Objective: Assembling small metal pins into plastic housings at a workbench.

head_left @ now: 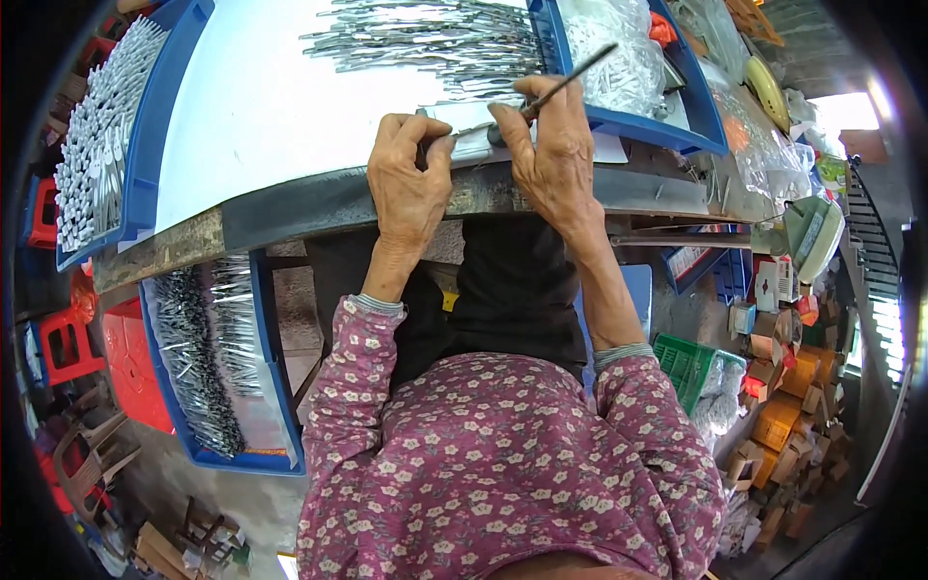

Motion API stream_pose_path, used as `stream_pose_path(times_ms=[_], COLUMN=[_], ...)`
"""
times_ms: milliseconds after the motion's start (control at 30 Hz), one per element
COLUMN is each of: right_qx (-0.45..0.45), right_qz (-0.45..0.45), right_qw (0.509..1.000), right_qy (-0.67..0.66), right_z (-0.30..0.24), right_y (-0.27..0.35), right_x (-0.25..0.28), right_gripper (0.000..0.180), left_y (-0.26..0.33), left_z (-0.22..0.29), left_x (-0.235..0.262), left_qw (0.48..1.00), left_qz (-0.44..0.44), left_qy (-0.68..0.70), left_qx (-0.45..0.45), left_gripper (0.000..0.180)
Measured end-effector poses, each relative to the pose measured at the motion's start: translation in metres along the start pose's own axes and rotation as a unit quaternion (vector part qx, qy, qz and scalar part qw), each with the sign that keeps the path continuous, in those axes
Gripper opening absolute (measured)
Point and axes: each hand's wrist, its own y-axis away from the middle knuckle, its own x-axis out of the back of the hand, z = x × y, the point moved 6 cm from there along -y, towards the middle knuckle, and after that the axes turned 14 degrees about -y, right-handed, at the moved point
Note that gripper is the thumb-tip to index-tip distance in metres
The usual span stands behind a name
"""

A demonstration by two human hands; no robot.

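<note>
At the far left we find a blue tray [145, 169] packed with slender, light-coloured pieces [111, 121]; below it, under tabletop level, we note a second blue tray [272, 353] with dark pieces on its left side and silvery ones on its right; a red stool [68, 346] stands further left. On the table we have a white sheet [261, 116]; a pile of thin metal pieces [435, 39] lies across its far part. The left hand [411, 179] is at the near table edge, thumb and forefinger curled toward each other; whether they grip anything, we cannot tell. Between the two hands we locate a small light-coloured part [471, 145] – over the near edge of the table, its ends partly hidden by the fingers. The right hand [558, 159] is closed on a thin dark rod [588, 65] – tilted, its free end up and to the right. Beyond it we see a third blue tray [648, 130] holding a clear plastic bag [614, 58]; lower right, a green crate [680, 365] stands near cardboard boxes.
</note>
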Motion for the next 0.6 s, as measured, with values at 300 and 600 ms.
stream_pose_path(times_ms=[300,600], right_qx=[-0.003,-0.071], right_qz=[0.002,-0.064], right_qw=[0.987,0.995], right_qy=[-0.160,-0.035], right_z=[-0.045,-0.012], right_y=[-0.026,-0.015], right_x=[0.035,-0.008], right_gripper=[0.018,0.009], left_y=[-0.001,-0.006], left_z=[-0.003,0.000], left_x=[0.000,-0.001], left_qw=[0.997,0.999], left_qz=[-0.028,-0.009], left_qy=[0.065,0.041], left_qx=[0.033,0.003], left_gripper=[0.005,0.006])
